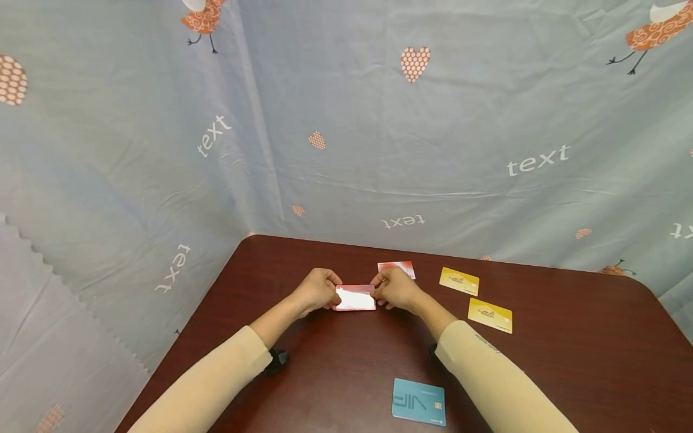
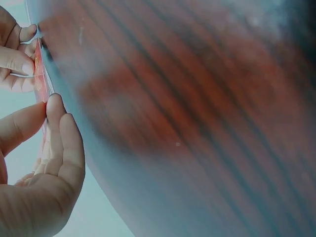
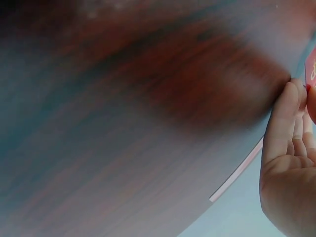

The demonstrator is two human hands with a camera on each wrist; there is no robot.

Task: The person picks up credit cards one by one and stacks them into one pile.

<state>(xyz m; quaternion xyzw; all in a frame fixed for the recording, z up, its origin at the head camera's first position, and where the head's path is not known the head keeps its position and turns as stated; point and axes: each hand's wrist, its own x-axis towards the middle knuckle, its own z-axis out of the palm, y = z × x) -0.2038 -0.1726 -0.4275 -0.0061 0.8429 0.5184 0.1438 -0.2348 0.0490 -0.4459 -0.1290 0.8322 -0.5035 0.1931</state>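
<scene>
Both hands hold a red-and-white card [image 1: 355, 299] between them, its white face bright with glare in the head view. My left hand [image 1: 318, 290] pinches the left end between thumb and fingertips. At the opposite end my right hand [image 1: 399, 290] pinches it the same way. The left wrist view shows the card [image 2: 41, 74] nearly edge-on, its red side with gold marks. Only a red corner of the card [image 3: 310, 69] enters the right wrist view. Just behind the right hand lies another red-and-white card [image 1: 402, 268], partly covered by that hand.
Two yellow cards [image 1: 459, 281] [image 1: 489, 315] lie on the dark wooden table [image 1: 335, 367] to the right. A teal VIP card [image 1: 418, 402], apparently stacked, sits near the front. A grey-blue printed curtain [image 1: 346, 180] hangs behind and along the left side.
</scene>
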